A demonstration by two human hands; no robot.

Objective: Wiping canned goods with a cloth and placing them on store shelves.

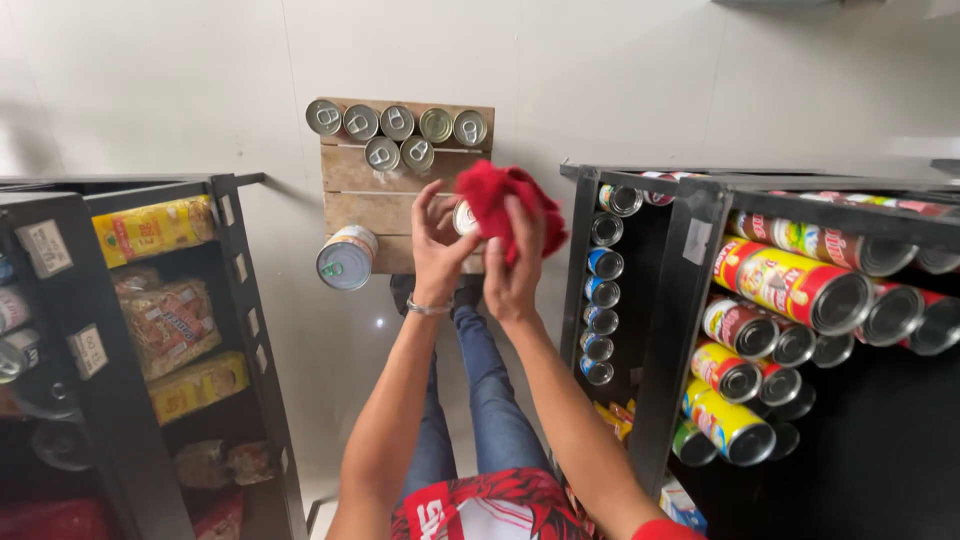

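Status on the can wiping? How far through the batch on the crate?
In hand: the left hand holds one small can while the right hand presses a red cloth against it. On the wooden crate sit seven small cans and one large can. Which of those are already wiped cannot be told from the head view, so done and left are unclear.

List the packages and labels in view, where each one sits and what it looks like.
Yellow packets: left rack, flat, red print.
Shelf tags: left rack edge, pale rectangles.
Large cans: right rack, on their sides, red and yellow labels.
Blue cans: rack beside the hands, one column.
Silver cans: wooden crate, tops showing.
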